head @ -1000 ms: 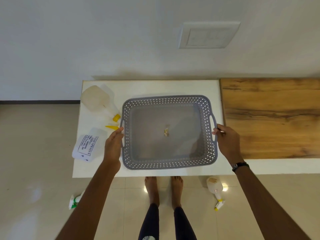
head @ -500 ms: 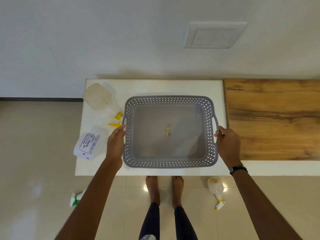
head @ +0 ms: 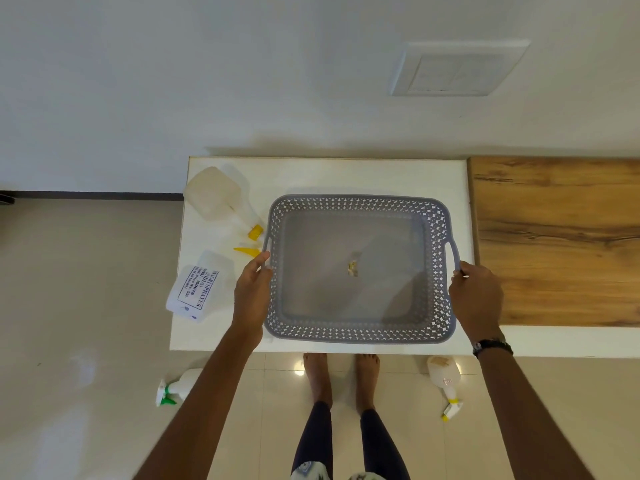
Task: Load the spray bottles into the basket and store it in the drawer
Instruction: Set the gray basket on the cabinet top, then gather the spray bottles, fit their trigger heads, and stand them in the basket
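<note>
The basket sits on the white table, empty of bottles. Left hand grips its 9 o'clock handle; right hand grips its 3 o'clock handle. Two spray bottles lie at the basket's 9 to 10 o'clock.

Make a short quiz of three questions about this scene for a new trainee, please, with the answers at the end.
1. True or false: the grey basket already holds a spray bottle.
2. How many spray bottles lie on the floor?
A. none
B. one
C. two
3. Fill in: the left hand and the right hand grip the basket by its two ____.

Key
1. False: only a small scrap lies in it.
2. C: the green-nozzle bottle and the yellow-nozzle bottle. Two more, the plain bottle and the labelled bottle, lie on the white tabletop.
3. handles
</note>
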`<state>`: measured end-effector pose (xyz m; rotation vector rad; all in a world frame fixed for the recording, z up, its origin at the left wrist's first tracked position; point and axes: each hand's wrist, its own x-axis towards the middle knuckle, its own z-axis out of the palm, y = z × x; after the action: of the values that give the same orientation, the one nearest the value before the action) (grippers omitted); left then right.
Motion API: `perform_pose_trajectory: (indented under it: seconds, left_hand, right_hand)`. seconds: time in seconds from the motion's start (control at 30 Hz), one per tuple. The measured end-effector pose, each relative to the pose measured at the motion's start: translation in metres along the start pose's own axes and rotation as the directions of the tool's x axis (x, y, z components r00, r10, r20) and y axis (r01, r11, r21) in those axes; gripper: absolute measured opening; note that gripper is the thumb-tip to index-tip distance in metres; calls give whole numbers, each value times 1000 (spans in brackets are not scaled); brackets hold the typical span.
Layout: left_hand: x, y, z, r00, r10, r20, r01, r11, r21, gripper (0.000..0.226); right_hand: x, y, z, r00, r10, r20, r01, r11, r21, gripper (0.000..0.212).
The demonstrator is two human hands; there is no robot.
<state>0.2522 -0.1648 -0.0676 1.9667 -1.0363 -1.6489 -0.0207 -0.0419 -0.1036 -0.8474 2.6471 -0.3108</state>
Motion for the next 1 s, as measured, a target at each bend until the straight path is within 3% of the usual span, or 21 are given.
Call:
perform_pose_trajectory:
  seconds: [0.13, 0.2, 0.27, 0.37, 0.43, 0.6, 0.67, 0.77, 0.83, 0.93, 1.0]
  left_hand:
    - [10, -10, -10, 957, 232, -172, -218, 971, 97, 30]
    - [20, -11, -16, 899, 378, -222, -330, 917, 223, 32]
    - [34, -10, -24, 840, 518, -160, -418, 807, 417, 33]
    - [65, -8, -39, 745, 659, 104, -513, 465, 722, 41]
    - [88, -5, -46, 689, 667, 286, -543, 212, 812, 49]
    - [130, 1, -48, 571, 553, 607, -547, -294, 784, 53]
    - [142, 5, -46, 526, 509, 682, -544, -415, 729, 42]
    - [156, 11, -46, 475, 457, 752, -559, -503, 659, 37]
    - [161, 13, -49, 427, 486, 763, -576, -504, 643, 36]
    - [159, 20, -62, 412, 639, 649, -594, -352, 723, 33]
    - [148, 33, -73, 446, 714, 540, -611, -199, 766, 27]
  right_hand:
    - [-14, -28, 1, 975, -195, -109, 199, 980, 30, 39]
    - [-24, -49, 11, 946, -323, -42, 325, 943, 71, 39]
    - [-34, -71, 30, 901, -425, 84, 417, 903, 99, 41]
    - [-48, -100, 59, 829, -497, 257, 485, 867, 113, 44]
    - [-58, -116, 74, 793, -522, 314, 505, 851, 141, 44]
    - [-71, -146, 97, 743, -586, 324, 536, 811, 236, 42]
    - [-72, -152, 102, 738, -596, 316, 540, 802, 253, 41]
    - [-69, -154, 103, 728, -610, 314, 552, 793, 258, 42]
    - [-65, -151, 101, 725, -622, 297, 564, 783, 262, 41]
    - [-60, -147, 94, 717, -634, 290, 578, 773, 260, 41]
    - [-57, -145, 89, 712, -636, 297, 582, 772, 257, 41]
